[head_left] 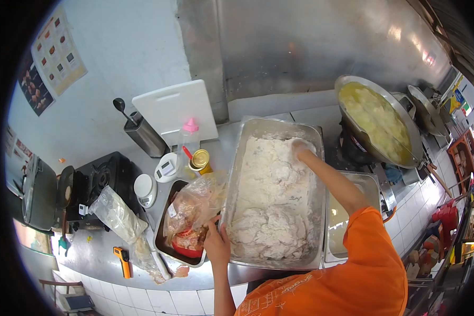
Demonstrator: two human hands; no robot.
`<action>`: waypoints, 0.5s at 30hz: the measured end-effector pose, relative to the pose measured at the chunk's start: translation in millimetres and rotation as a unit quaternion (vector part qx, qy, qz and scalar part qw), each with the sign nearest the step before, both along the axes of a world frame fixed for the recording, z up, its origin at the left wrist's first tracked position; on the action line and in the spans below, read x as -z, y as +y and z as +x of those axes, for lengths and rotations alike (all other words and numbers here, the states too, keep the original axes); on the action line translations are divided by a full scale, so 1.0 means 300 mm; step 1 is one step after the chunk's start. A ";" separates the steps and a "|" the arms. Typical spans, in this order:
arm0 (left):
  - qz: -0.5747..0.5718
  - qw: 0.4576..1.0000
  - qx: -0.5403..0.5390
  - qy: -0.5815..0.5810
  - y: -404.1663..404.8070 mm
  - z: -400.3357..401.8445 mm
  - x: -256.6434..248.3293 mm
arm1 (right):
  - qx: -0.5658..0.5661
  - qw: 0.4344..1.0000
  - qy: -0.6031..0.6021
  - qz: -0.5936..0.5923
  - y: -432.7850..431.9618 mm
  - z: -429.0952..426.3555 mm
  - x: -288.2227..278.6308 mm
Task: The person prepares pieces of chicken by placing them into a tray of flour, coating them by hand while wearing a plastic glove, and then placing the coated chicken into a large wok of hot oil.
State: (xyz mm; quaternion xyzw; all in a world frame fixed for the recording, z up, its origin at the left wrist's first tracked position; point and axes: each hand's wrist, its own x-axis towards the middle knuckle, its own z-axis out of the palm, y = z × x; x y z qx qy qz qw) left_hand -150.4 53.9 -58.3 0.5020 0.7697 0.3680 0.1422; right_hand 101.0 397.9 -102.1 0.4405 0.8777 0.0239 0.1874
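A large steel tray (237, 158) of white flour stands before me. My right hand (301, 149) is at the flour's far right corner, its fingers partly hidden, so its grip cannot be seen. Near that hand lies a floury lump (286, 172). A bigger heap of flour-coated pieces (268, 233) fills the tray's near end. My left hand (217, 241) touches the tray's near left rim; whether it grips the rim is unclear. Just left of it, a smaller metal tray (159, 237) holds raw meat (187, 238), a red item (185, 249) and a clear plastic bag (193, 201).
A wide wok (373, 118) of bubbling oil and pale food sits at the back right. Beside the flour, a steel pan (337, 233) holds pale liquid. At left are a knife (160, 262), an infrared thermometer (122, 260), a bag of powder (118, 215) and kitchen scales (144, 187).
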 end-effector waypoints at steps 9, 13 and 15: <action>0.003 0.998 0.013 -0.056 0.015 -0.012 0.014 | 0.125 0.954 0.244 0.123 -0.090 0.182 0.343; 0.022 0.997 0.024 -0.071 0.017 -0.026 0.019 | 0.105 0.982 0.151 0.049 -0.028 0.165 0.189; 0.019 0.997 0.012 -0.074 0.005 -0.043 0.036 | 0.146 0.961 0.225 0.061 -0.061 0.069 0.074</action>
